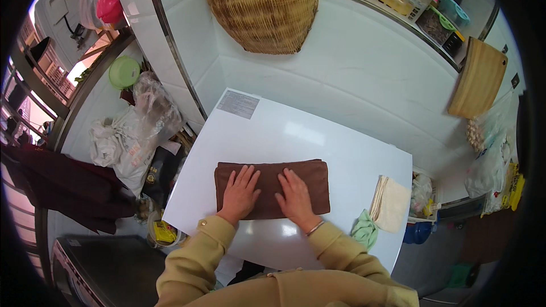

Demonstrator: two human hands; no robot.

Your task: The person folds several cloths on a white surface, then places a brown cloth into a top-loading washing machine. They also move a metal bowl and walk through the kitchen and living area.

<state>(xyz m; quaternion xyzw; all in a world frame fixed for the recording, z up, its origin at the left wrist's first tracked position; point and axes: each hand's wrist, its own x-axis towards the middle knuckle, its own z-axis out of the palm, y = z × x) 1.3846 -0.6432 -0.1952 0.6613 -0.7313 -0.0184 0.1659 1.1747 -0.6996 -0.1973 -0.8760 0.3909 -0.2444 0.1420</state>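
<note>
A brown cloth [268, 187], folded into a wide rectangle, lies flat on a glossy white surface [273, 140]. My left hand [241, 194] rests palm down on its left half, fingers pointing away from me. On the right half lies my right hand [295, 198], also palm down, with the thumb held apart from the fingers. Neither hand grips anything. Between the two hands a strip of the brown cloth shows. The cloth under both palms is hidden.
Right of the brown cloth lie a folded cream cloth [390, 204] and a crumpled green cloth [364, 229]. A woven basket [262, 8] hangs on the tiled wall beyond. Plastic bags [128, 145] crowd the left side. A wooden cutting board [478, 79] hangs at right.
</note>
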